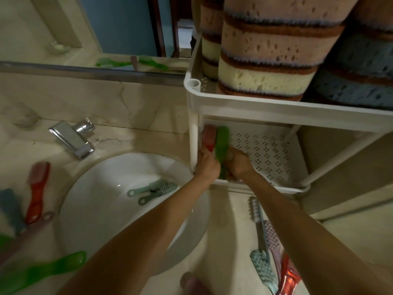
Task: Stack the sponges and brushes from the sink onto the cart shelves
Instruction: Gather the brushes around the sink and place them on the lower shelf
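Note:
Both my hands reach into the lower shelf of the white cart. My left hand grips the handle of a red brush at the shelf's left end. Right beside it, my right hand holds a green brush lying next to the red one. Stacked sponges fill the top shelf. Two teal brushes lie in the white sink.
A chrome tap stands behind the sink. On the counter to the left lie a red brush, a blue brush and a green brush. Several more brushes lie on the counter at the lower right. A mirror is behind.

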{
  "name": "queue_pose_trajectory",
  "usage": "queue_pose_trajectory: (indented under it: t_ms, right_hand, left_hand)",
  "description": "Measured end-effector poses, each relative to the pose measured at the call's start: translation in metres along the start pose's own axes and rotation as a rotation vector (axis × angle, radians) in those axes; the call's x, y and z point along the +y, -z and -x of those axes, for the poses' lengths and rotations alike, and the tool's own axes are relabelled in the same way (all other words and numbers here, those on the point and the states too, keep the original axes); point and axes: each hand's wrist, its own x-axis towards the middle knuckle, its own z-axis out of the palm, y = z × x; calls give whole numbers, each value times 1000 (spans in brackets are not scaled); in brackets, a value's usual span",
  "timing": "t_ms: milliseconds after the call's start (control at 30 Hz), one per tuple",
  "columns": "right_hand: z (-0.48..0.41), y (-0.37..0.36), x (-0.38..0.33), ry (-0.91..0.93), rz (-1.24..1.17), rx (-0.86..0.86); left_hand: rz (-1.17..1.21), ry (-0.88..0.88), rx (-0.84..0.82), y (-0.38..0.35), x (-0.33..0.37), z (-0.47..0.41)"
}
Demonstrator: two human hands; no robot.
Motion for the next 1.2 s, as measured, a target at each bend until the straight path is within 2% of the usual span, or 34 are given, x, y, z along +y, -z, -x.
queue_pose_trajectory:
  t_ms: [133,333,400,500,633,867,1067,1200]
  right_hand:
    - [26,11,3,-3,-147,146]
    - [103,34,11,27,-285,466]
    - [136,37,21,-40,-324,517]
    - [187,26,51,-292,-319,570]
    - [237,5,88,-638,-208,470]
    - [257,-19,101,-756,-168,193]
    - [253,-17,101,-816,-219,248]
    - [244,-18,93,-742,-225,353]
  left_hand:
    - [-37,-6,-10,6,2,12]
    - [9,-211,-43,8,6,53]
    - [3,-247,-104,2,2,71]
    - [-37,-266,-232,-18,-14,97]
    - [-130,-182,-362,-44,-33,130]
    - [-212,-108,-446,-61,-51,152]
    - [-223,-82,-439,-51,-60,144]
    - [-169,-49,-402,-39,-66,138]
